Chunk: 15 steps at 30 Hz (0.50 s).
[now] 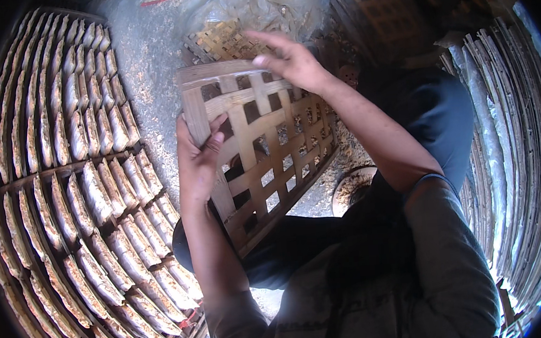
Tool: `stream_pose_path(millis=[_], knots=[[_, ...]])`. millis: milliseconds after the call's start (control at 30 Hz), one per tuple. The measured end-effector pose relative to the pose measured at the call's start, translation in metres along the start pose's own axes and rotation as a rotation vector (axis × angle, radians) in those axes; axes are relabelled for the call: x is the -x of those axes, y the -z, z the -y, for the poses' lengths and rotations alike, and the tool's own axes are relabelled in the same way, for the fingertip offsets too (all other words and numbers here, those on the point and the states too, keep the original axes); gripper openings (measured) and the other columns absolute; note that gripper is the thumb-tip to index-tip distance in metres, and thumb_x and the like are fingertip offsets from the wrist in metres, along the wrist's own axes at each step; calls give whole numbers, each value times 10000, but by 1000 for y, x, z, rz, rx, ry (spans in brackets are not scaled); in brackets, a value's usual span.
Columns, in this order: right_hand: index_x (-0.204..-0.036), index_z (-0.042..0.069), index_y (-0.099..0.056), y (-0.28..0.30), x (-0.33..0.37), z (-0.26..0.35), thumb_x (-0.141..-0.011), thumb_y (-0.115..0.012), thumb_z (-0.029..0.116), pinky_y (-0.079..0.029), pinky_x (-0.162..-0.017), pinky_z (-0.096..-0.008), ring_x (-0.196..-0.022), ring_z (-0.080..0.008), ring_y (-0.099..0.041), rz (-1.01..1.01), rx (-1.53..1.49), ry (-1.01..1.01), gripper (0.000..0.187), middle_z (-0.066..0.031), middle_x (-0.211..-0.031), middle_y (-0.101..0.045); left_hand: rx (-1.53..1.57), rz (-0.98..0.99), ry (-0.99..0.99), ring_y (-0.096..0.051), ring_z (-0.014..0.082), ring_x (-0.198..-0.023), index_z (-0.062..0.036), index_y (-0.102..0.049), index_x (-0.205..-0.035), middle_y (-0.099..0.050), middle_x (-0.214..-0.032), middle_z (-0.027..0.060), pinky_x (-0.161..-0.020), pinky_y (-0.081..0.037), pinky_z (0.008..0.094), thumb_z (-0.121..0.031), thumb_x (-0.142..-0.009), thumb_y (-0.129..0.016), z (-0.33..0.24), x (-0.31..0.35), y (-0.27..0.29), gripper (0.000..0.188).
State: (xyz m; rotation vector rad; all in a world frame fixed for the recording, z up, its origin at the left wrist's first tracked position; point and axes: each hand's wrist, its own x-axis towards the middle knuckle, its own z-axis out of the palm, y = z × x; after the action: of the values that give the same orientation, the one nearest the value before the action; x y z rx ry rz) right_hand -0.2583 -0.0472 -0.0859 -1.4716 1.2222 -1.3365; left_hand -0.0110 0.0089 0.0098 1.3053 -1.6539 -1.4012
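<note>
A woven lattice rack [270, 138] of flat bamboo strips in a wooden frame stands tilted in front of me, over my legs. My left hand [199, 152] grips the frame's left edge, its thumb and fingers wrapped round the upright strip. Above the top edge, my right hand [287, 63] is slightly blurred with its fingers stretched and apart. Its thumb is at or near the top bar; I cannot tell whether it touches. Behind the rack lies a small yellowish woven piece [216, 43], partly hidden by the frame.
Rows of pale, crumb-topped slabs [103, 188] stand on racks along the left. A tall stack of thin racks [512, 137] rises at the right. Clear plastic sheeting [270, 7] lies ahead on the crumb-strewn floor [148, 70]. A round container [353, 188] sits beside my leg.
</note>
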Motion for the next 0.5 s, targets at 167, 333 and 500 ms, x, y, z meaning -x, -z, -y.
stream_pose_path(millis=[167,333,500], knots=[[-1346,128,-585,13,78,-173,-972,-594,117,-478,-937,-314,-1092,-168,-593,-489,-151,-750,374,-66,-1166,-648,63,-55,-39,-589,248,-1230,0,-371,-1375,-599,-1225,127,-1036,-413,352,62,-941,-538,17,-17,4,469],[-1328,155,-616,-22,95,-197,-918,-617,222,-470,-999,-342,-1141,-273,-622,-370,89,-492,415,-139,-1206,-664,-7,-72,-13,-592,258,-1229,1,-380,-1366,-587,-1243,128,-1051,-402,365,69,-934,-538,11,-19,-1,465],[-1376,221,-579,-19,76,-180,-953,-639,220,-448,-1005,-354,-1202,-266,-589,-250,122,-722,427,-179,-1282,-628,-8,-78,-1,-597,238,-1217,-4,-339,-1385,-596,-1236,165,-1008,-477,375,109,-929,-499,4,-23,-7,496]])
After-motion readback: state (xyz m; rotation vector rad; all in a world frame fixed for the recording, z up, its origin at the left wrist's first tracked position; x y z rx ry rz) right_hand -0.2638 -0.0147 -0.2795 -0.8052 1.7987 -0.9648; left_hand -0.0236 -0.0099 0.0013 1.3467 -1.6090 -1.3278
